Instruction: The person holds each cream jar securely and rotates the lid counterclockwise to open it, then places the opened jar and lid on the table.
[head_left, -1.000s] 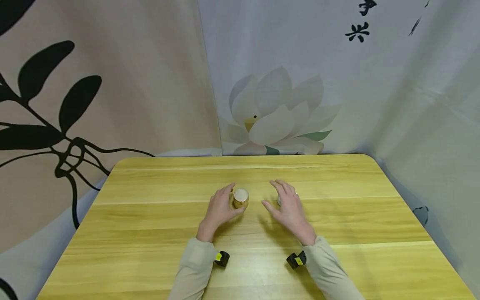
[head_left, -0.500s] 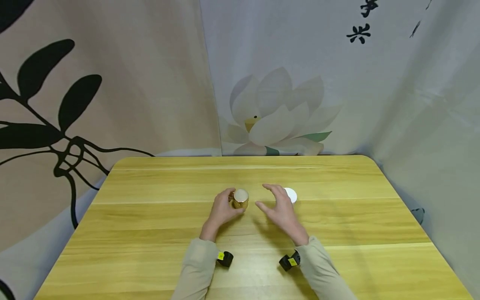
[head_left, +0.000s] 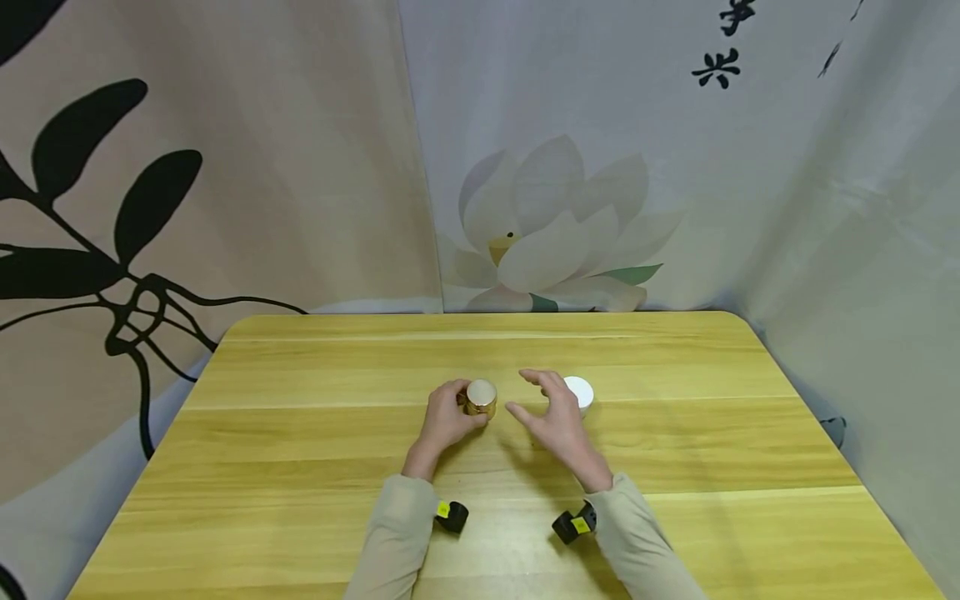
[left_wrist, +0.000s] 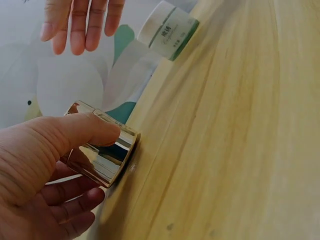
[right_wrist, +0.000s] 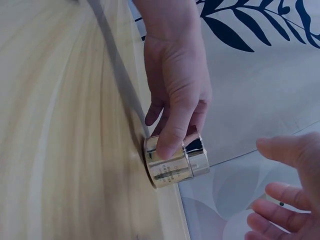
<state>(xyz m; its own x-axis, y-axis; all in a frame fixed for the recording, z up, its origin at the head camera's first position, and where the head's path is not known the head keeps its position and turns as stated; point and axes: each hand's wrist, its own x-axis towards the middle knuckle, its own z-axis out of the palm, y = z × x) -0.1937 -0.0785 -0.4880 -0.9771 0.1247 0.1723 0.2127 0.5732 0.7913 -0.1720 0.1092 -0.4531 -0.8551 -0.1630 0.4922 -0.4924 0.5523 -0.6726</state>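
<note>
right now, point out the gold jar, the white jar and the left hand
Gold jar [right_wrist: 175, 170], right wrist view: on its lettered side wall
White jar [left_wrist: 168, 33], left wrist view: on its lettered side wall
Left hand [head_left: 445, 422], head view: on the back of the hand

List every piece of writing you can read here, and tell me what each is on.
"兴", apparently: a black character on the fabric backdrop.
Upper character, same backdrop: cut off by the picture's top edge, not surely readable.
White jar: dark characters, a cursive line and smaller print, all too blurred to quote reliably.
Gold container: small print on its side, too blurred to read.
</note>
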